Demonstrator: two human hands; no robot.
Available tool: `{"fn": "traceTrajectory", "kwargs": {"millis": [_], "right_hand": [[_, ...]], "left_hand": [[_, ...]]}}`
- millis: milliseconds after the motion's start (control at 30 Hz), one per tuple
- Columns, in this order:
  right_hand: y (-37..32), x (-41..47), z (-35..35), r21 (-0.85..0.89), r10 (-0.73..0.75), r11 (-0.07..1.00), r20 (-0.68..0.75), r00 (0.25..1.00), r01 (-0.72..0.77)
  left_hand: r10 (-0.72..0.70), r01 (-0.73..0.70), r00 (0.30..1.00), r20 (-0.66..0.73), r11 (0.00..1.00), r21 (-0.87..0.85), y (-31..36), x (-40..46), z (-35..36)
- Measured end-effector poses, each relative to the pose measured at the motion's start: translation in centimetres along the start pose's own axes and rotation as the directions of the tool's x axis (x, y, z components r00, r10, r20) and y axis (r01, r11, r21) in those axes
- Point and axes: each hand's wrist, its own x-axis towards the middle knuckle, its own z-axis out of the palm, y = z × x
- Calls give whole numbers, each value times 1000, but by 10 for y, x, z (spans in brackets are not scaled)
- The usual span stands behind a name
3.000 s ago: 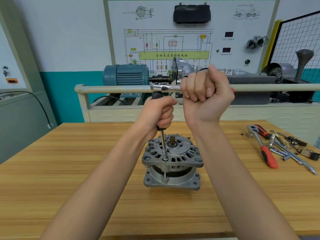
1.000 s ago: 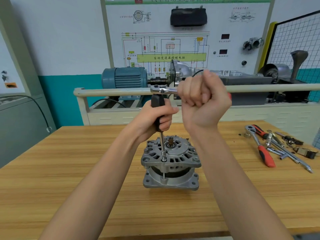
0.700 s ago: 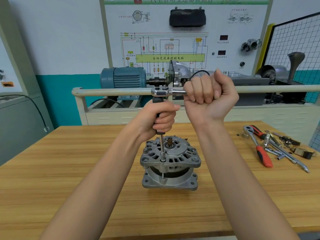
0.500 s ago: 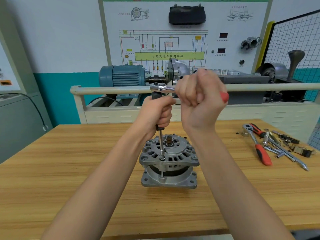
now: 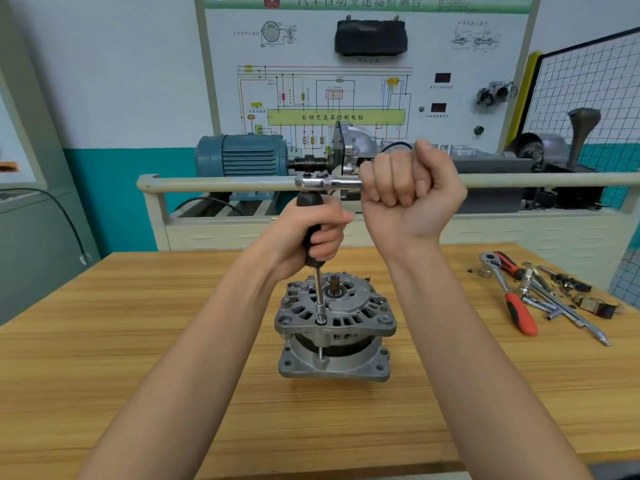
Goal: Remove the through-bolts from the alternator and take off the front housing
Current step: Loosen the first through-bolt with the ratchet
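Observation:
A grey alternator (image 5: 335, 327) stands upright on the wooden table (image 5: 138, 341), shaft end up. A long driver with a black handle (image 5: 311, 230) runs straight down to a through-bolt (image 5: 321, 321) at the front-left rim of the front housing. My left hand (image 5: 306, 237) grips that black handle. On top of the driver sits a chrome ratchet (image 5: 323, 183), lying level. My right hand (image 5: 410, 195) is clenched round the ratchet's handle, which it hides. The bolt's shank shows in the gap between the two housings.
At the table's right end lie a red-handled ratchet (image 5: 516, 310), a chrome bar (image 5: 568, 313) and several small parts. Behind the table runs a cream rail (image 5: 214, 184), with a blue motor (image 5: 242, 155), a gearbox and a wiring panel beyond it.
My right hand has swung the ratchet handle back and forth, now toward the right again. My left hand keeps its grip on the driver handle. The alternator has stayed where it was.

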Motion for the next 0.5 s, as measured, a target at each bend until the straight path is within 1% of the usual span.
{"fn": "traceTrajectory", "kwargs": {"millis": [67, 133, 200, 233, 300, 333, 400, 467, 500], "right_hand": [[-2, 2, -4, 60, 21, 998, -48, 999, -18], [-2, 2, -6, 6, -13, 1000, -49, 999, 14], [1, -1, -5, -139, -102, 985, 4, 995, 102], [3, -4, -3, -235, -161, 957, 45, 986, 167], [10, -9, 1, -417, -268, 863, 100, 958, 285], [13, -11, 3, -474, -302, 822, 106, 947, 316], [14, -15, 4, -512, -336, 792, 93, 937, 334], [12, -16, 3, -505, -342, 796, 78, 936, 333], [10, -16, 3, -497, -334, 804, 78, 939, 327]], "left_hand": [[0, 2, 997, -74, 1000, 25, -2, 3, 6], [15, 0, 976, -216, 998, 67, -4, 7, 12], [32, 7, 932, -362, 994, 107, -5, 13, 17], [40, 16, 904, -425, 992, 126, -6, 16, 21], [53, 33, 849, -525, 988, 153, -9, 21, 26], [61, 37, 828, -557, 986, 163, -10, 23, 28], [78, 37, 805, -588, 983, 181, -12, 26, 31], [84, 35, 813, -576, 981, 191, -13, 26, 31], [83, 31, 831, -551, 981, 194, -13, 25, 30]]}}
